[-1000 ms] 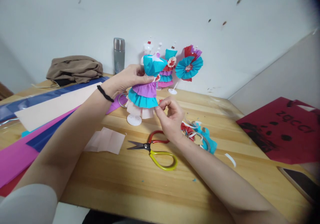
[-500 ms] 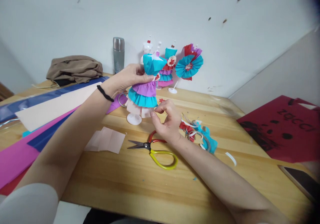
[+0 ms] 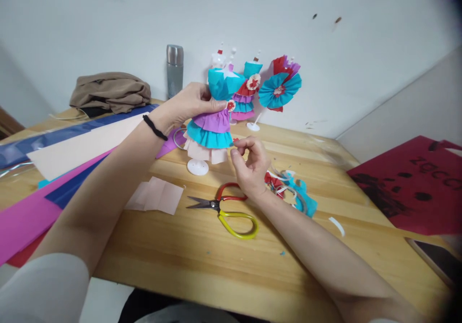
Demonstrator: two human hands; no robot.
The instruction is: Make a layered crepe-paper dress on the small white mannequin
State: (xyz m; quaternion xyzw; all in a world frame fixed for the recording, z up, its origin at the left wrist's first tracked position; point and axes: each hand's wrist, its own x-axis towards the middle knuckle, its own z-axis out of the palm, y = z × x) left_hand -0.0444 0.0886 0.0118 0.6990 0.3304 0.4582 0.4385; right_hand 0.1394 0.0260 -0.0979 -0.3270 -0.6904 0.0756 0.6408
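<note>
My left hand (image 3: 197, 102) grips the small paper dress (image 3: 212, 123) at its waist. The dress has a teal top, a flower at the waist, and purple, teal and pale pink ruffles over a white stand base (image 3: 197, 167). Just right of the lower ruffles is my right hand (image 3: 251, 164), with thumb and fingertips curled close together near the teal ruffle's edge. Whether something small sits between those fingertips cannot be made out. Scissors (image 3: 218, 205) with red and yellow handles lie below. Pale pink paper pieces (image 3: 164, 196) rest to their left.
Other dressed stands (image 3: 242, 106), one with a large teal rosette (image 3: 279, 91), stand near the wall. A grey flask (image 3: 175, 72) and brown cloth (image 3: 110, 92) are behind left. Colored sheets (image 3: 86, 145) lie left; scraps (image 3: 298, 195), a red bag (image 3: 411, 183) and a phone (image 3: 435, 258) lie right.
The view has shifted slightly. My right hand has drawn a little away from the pale pink ruffle, leaving a small gap. My left hand still holds the dress at the waist.
</note>
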